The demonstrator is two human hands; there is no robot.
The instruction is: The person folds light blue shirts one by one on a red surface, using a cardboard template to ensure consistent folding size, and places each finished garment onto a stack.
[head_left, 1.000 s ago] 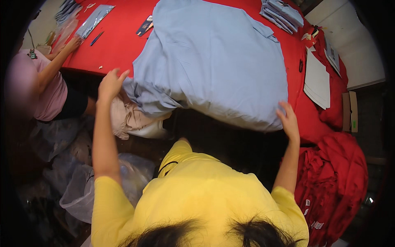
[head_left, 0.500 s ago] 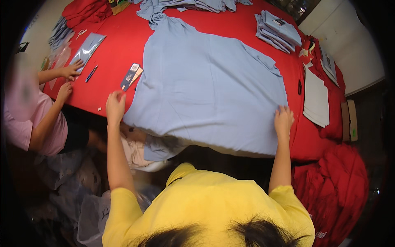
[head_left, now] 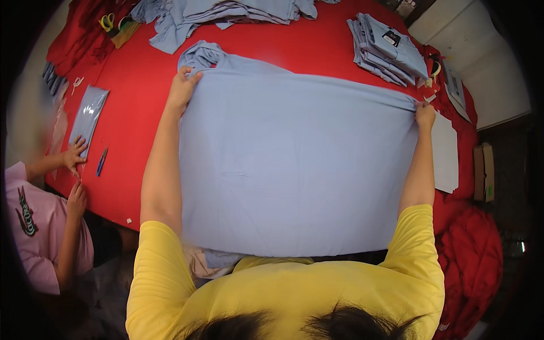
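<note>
A light blue shirt [head_left: 294, 164] is stretched wide in front of me, its near edge hanging by my waist. My left hand [head_left: 182, 89] pinches its far left corner, beside a bunched part of the same cloth. At the far right corner my right hand [head_left: 425, 115] is closed on the gathered fabric, and the upper edge runs taut between both hands. The shirt covers much of the red table cover [head_left: 136, 107] beneath it.
At left a co-worker's hand [head_left: 75, 156] touches a bagged blue garment [head_left: 90, 113], near a blue pen-like tool [head_left: 102, 162]. Folded blue shirts [head_left: 388, 45] sit far right, above white sheets [head_left: 446, 153]. Red cloth [head_left: 470, 260] is heaped at lower right.
Both my hands have moved away from me, from the shirt's near part to its far corners. The cloth is now pulled taut. The dark and tan tags no longer show.
</note>
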